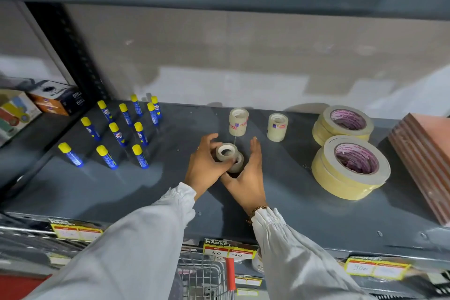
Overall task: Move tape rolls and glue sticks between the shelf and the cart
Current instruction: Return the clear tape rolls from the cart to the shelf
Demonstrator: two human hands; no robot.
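On the grey shelf [280, 200], my left hand [207, 165] grips a small clear tape roll [226, 151] lifted at a tilt. A second clear roll [237, 162] sits just under and beside it, between both hands. My right hand [248, 175] is cupped against that roll's right side with fingers straight. Two stacks of clear tape stand behind: one [238, 121] at centre, one [277, 126] to its right. Several blue glue sticks with yellow caps [121, 129] stand upright at the left. The wire cart [207, 275] with a red handle shows below the shelf edge.
Two stacks of wide cream masking tape [350, 165] lie at the right, beside a ribbed reddish-brown pack [423, 161]. Boxes [58, 100] sit on the neighbouring shelf at the far left. Yellow price tags [229, 248] line the shelf front. A shelf board hangs overhead.
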